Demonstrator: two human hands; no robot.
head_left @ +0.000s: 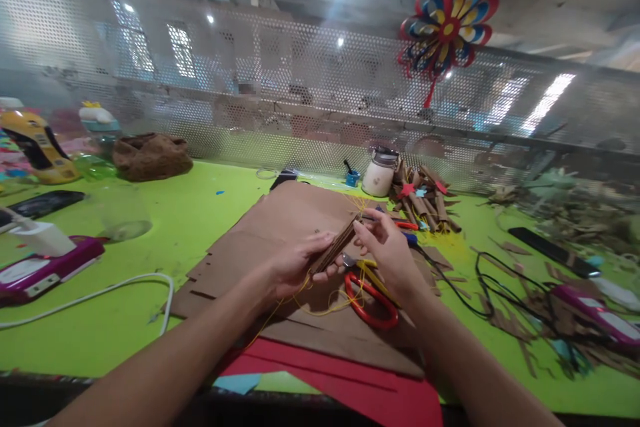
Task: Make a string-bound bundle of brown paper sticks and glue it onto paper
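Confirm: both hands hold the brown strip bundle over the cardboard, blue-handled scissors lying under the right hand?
Wrong colour: head view shows the scissors have red handles, not blue. Otherwise right: left hand and right hand hold the brown strip bundle over the cardboard.

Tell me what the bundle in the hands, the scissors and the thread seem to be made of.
The bundle, gripped by the left hand and right hand, looks like matte brown cardboard strips: flat layered edges. The scissors have glossy red handles, likely plastic; blades mostly hidden. The thread is thin, limp, yellow; fibre unclear.
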